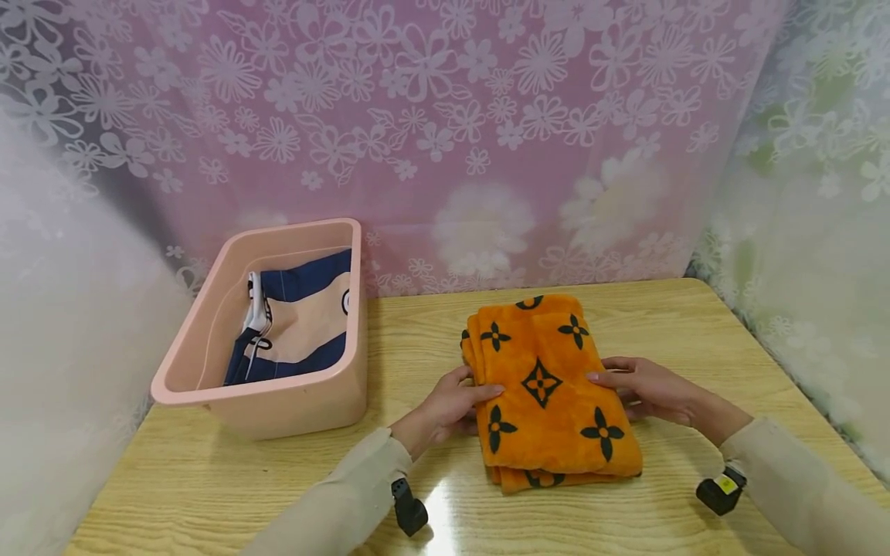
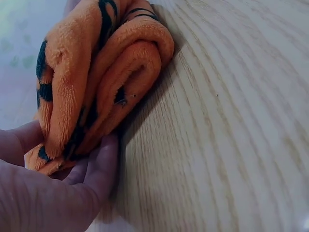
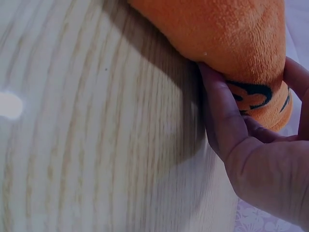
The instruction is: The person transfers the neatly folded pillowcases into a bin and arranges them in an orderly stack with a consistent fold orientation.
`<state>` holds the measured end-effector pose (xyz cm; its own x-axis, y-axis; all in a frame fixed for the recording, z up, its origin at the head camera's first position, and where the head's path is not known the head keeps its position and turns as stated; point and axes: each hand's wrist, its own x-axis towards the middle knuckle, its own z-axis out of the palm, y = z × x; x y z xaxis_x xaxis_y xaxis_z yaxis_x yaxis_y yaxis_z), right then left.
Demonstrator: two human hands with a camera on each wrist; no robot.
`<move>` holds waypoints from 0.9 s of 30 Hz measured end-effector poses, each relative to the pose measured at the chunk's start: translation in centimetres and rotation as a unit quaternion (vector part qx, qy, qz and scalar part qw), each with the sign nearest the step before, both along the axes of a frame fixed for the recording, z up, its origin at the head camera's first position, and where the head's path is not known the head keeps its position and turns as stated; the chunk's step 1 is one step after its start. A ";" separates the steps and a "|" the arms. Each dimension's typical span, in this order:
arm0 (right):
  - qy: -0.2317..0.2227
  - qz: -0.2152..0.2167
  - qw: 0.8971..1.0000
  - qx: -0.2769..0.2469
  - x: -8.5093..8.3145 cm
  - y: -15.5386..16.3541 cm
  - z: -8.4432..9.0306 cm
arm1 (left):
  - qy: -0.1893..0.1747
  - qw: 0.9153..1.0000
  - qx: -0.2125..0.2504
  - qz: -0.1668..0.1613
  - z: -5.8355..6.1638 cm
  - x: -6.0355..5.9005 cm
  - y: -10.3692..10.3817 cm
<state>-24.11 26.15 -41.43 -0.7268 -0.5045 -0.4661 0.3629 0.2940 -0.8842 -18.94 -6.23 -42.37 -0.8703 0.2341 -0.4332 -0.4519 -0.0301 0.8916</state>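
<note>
A folded orange towel [image 1: 556, 417] with dark flower and diamond motifs lies on the wooden table in the head view. My left hand [image 1: 448, 405] grips its left edge, thumb on top and fingers at the underside. On the opposite edge my right hand [image 1: 650, 390] holds it the same way. The left wrist view shows the towel's rolled, layered folds [image 2: 128, 72] between the thumb and fingers of that hand. In the right wrist view, fingers [image 3: 224, 111] reach under the towel's smooth rounded side [image 3: 217, 34].
To the left stands a pink plastic bin [image 1: 292, 401] holding a folded navy and peach cloth [image 1: 306, 316] with white trim. The wooden table [image 1: 417, 324] runs back to a pink flowered curtain [image 1: 417, 139]. Another pale flowered curtain [image 1: 827, 232] hangs along the right edge.
</note>
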 end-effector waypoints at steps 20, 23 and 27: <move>0.080 0.017 0.997 -0.014 0.8 -1.3 5.1 | 0.099 0.995 0.030 0.006 4.5 1.1 -1.2; 0.087 0.018 0.996 -0.022 0.7 -1.6 6.1 | 0.115 0.993 0.026 0.007 5.5 1.2 -1.5; 0.097 0.019 0.995 -0.030 0.7 -2.2 7.3 | 0.126 0.992 0.005 0.007 6.9 1.3 -2.0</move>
<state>-23.38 23.95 -34.15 -0.7806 -0.5555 -0.2867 0.1726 0.2493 -0.9529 -17.62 -8.19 -35.44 -0.9540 0.2238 -0.1994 -0.2145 -0.0450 0.9757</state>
